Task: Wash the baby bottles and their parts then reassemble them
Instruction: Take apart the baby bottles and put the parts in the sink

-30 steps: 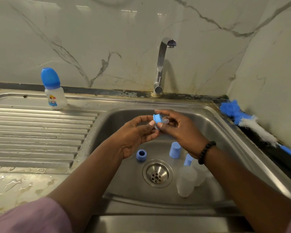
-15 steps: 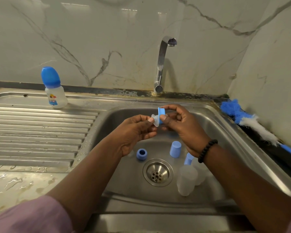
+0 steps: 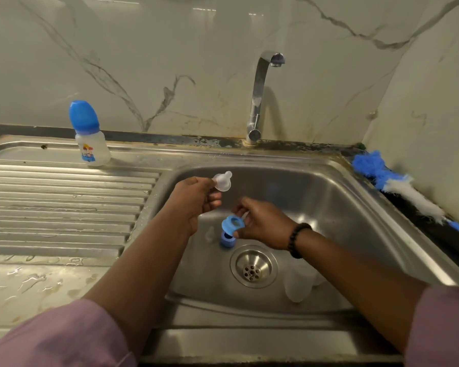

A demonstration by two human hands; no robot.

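Currently left hand (image 3: 194, 201) pinches the clear teat (image 3: 222, 181) at its fingertips, raised above and left of the right hand (image 3: 263, 225). Right hand pinches the blue collar ring (image 3: 232, 223) over the sink (image 3: 342, 197), directly above another blue ring (image 3: 227, 241). Assembled bottle (image 3: 89, 133) stands far left of both.

sink basin (image 3: 342, 207) centre-right of frame | drainboard (image 3: 64, 202) to its left | assembled bottle (image 3: 89, 133) upper left, on drainboard's back edge | tap (image 3: 260, 102) behind basin | drain (image 3: 253, 266) in basin floor | open bottles (image 3: 298, 287) just right of drain | brush (image 3: 398, 192) on right rim | teat (image 3: 223, 181) above and left of collar ring (image 3: 232, 223)
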